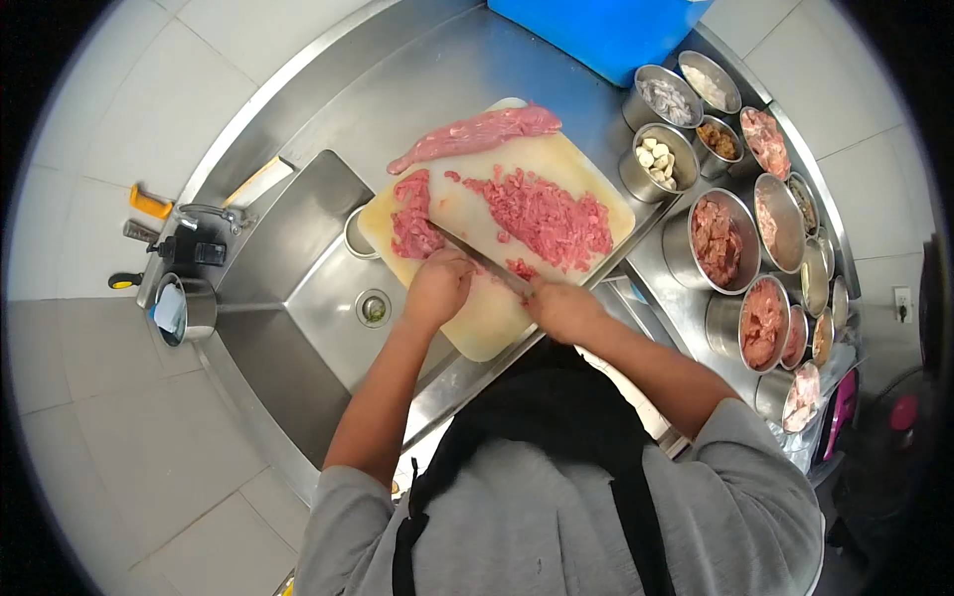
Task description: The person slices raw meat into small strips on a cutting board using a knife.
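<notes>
My right hand (558,310) is closed around the handle of a kitchen knife (479,256), whose blade slants up and left across the cutting board (472,333). Beside the blade, my left hand (444,283) has its fingers curled in at the lower end of a strip of raw meat (411,214). Whether those fingers grip the meat or only press on it I cannot tell. To the right of the blade lies a pile of chopped meat (556,221). A long uncut piece of meat (475,137) stretches along the board's far edge.
A steel sink (328,338) with a drain opens at left, with a tap (211,214) behind it. Several metal containers of meat stand at right, beside a pot of garlic cloves (656,159). A blue bin (601,35) is at the back.
</notes>
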`<state>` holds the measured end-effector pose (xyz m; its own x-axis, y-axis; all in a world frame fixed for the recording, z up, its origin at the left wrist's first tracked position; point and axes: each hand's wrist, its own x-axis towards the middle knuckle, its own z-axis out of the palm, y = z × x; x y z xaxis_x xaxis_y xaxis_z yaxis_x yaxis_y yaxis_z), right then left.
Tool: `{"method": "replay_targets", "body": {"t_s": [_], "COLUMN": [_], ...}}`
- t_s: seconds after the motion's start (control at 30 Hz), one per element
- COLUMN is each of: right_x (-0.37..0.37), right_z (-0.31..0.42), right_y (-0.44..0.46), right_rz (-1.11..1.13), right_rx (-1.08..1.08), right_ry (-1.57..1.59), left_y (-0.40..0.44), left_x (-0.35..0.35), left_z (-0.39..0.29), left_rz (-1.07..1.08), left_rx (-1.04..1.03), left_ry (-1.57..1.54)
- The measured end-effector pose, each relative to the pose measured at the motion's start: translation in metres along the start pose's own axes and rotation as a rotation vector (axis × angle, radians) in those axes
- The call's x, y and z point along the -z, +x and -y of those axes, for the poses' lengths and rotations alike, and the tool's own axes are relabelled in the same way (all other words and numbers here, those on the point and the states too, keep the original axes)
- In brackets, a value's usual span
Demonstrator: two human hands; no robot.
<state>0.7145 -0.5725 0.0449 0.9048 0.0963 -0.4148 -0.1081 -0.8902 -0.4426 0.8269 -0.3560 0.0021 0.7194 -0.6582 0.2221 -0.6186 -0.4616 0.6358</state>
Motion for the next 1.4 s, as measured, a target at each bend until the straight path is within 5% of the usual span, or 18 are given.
{"method": "replay_targets", "body": {"t_s": [0.1,0.3,0.63,0.73,0.83,1.03,1.1,1.27,1.4], "right_x": [0.032,0.032,0.050,0.054,0.051,0.046,0.040,0.013,0.015], "right_z": [-0.009,-0.024,-0.042,-0.045,-0.054,-0.049,-0.048,-0.048,-0.058], "right_y": [-0.016,-0.069,-0.041,-0.040,-0.041,-0.054,-0.059,-0.062,-0.036], "right_rz": [-0.156,0.079,-0.022,-0.069,-0.136,-0.114,-0.054,0.152,0.006], "right_rx": [0.100,0.036,-0.002,-0.080,-0.126,-0.180,-0.116,0.014,-0.079], "right_ry": [-0.002,-0.138,-0.118,-0.042,0.023,0.085,0.071,0.054,0.041], "left_y": [-0.020,-0.070,-0.024,0.006,0.037,0.059,0.049,0.031,0.021], "left_x": [0.021,0.023,-0.029,-0.043,-0.048,-0.038,-0.003,0.020,-0.019], "left_z": [-0.004,-0.015,-0.027,-0.029,-0.036,-0.040,-0.048,-0.022,-0.026], "left_rz": [-0.171,-0.122,-0.163,-0.193,-0.299,-0.128,-0.388,-0.422,-0.432], "left_rx": [0.053,0.479,0.290,0.160,0.212,0.299,0.284,0.456,0.151], "left_ry": [0.048,0.070,0.231,-0.007,-0.008,0.184,-0.068,-0.170,-0.081]}}
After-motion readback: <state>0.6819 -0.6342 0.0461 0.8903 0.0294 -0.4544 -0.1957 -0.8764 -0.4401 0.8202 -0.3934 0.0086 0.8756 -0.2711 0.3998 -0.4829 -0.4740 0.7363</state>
